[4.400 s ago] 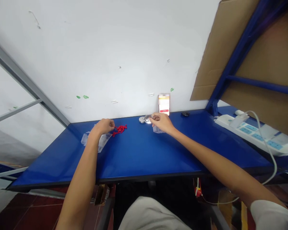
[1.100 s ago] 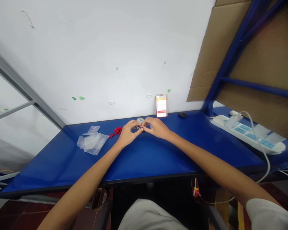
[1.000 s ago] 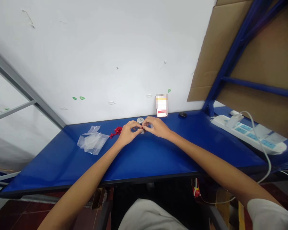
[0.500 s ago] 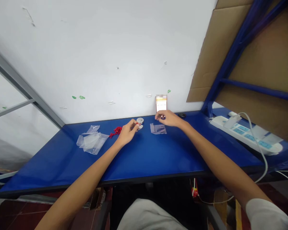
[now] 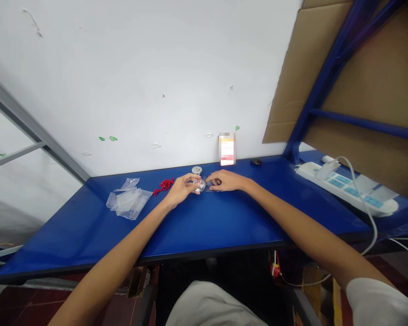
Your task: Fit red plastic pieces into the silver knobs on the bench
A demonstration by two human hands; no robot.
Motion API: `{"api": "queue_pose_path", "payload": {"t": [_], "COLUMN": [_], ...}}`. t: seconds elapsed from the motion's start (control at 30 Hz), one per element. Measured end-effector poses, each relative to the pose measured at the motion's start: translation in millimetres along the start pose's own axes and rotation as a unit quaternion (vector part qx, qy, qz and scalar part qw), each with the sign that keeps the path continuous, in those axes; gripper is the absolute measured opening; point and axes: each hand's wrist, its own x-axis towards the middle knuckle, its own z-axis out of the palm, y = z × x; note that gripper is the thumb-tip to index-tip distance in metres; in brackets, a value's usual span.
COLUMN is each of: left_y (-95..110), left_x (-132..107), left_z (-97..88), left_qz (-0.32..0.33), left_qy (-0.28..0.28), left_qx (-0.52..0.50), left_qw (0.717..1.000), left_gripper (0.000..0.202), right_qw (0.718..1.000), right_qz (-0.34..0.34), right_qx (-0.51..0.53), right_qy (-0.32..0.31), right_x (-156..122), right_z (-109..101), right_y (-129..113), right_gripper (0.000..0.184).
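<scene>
While a silver disc [image 5: 200,186] is pinched over the table [image 5: 204,222] by the left hand [image 5: 179,190], a clear bag [image 5: 210,185] alongside is touched by the right hand [image 5: 229,180], whose grip cannot be told.

A shiny, smooth metal disc [image 5: 201,186] is held in the left fingers [image 5: 187,177]; a silvery metallic finish is also seen on the second disc [image 5: 196,170] just beyond them. Soft, matt textile is suggested by the red cord [image 5: 163,185] left of those fingers, and thin, glossy plastic is crumpled in the clear bags [image 5: 131,201] farther left. Transparent film is seen in the small bag [image 5: 209,184] at the right fingers [image 5: 214,175]. Beneath all the fingers, the blue desktop [image 5: 207,222] is finished smooth and glossy.
</scene>
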Motion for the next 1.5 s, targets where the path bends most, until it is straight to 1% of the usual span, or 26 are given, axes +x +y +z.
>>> {"api": "queue_pose_path", "payload": {"t": [0.07,0.13,0.23,0.33,0.37,0.43,0.47,0.57,0.67,0.8,0.93,1.2,1.33,1.5], "left_y": [1.5,1.3,-2.1,-7.5,-9.2,-12.2,-13.3,-15.9,-17.3,-16.9,-14.2,-11.7,-11.8,-12.5], "left_x": [-0.8,-0.7,0.5,2.3,2.9,3.9,4.3,5.5,6.2,6.4,5.4,4.0,4.4,4.6], "left_z": [3.6,6.4,7.0,3.9,2.7,0.6,-0.1,-1.6,-3.0,-4.0,-2.5,-0.3,-0.1,0.1], "left_qz": [0.003,0.008,0.018,0.014,0.011,0.011,0.011,0.018,0.021,0.014,0.016,0.018,0.020,0.022], "left_qy": [-0.010,-0.009,0.014,0.017,0.010,-0.001,-0.004,-0.004,0.001,0.003,0.001,0.000,-0.004,-0.003], "left_qx": [-0.013,-0.022,-0.013,0.019,0.028,0.043,0.048,0.058,0.064,0.071,0.069,0.077,0.076,0.081], "left_qw": [1.000,1.000,1.000,1.000,0.999,0.999,0.999,0.998,0.998,0.997,0.997,0.997,0.997,0.996], "left_gripper": [0.048,0.044,0.041,0.041,0.041,0.041,0.040,0.038,0.037,0.037,0.037,0.038,0.037,0.036], "right_qw": [1.000,0.999,1.000,0.999,0.999,0.999,0.998,0.997,0.997,0.994,0.991,0.991,0.989,0.989], "right_qz": [-0.020,-0.030,-0.028,-0.028,-0.030,-0.034,-0.034,-0.025,-0.014,-0.001,0.000,-0.005,0.007,0.017], "right_qx": [-0.012,-0.013,-0.008,-0.017,-0.021,-0.034,-0.041,-0.062,-0.078,-0.106,-0.133,-0.135,-0.146,-0.144], "right_qy": [-0.002,-0.002,-0.004,0.005,0.011,0.022,0.025,0.027,0.025,0.012,0.006,0.011,0.002,-0.006], "right_x": [1.0,2.0,2.9,3.5,3.7,4.5,4.9,5.8,5.6,4.2,3.6,5.4,5.4,5.8], "right_z": [1.8,3.3,5.6,7.9,8.8,10.5,11.3,12.7,11.9,9.2,8.0,7.6,6.5,5.5], "right_y": [-7.2,-14.9,-21.6,-19.3,-17.3,-13.2,-11.8,-11.7,-16.5,-23.0,-23.8,-27.5,-31.5,-29.5], "right_gripper": [0.017,0.017,0.020,0.009,0.011,0.023,0.025,0.017,0.011,0.013,0.017,0.014,0.013,0.010]}}
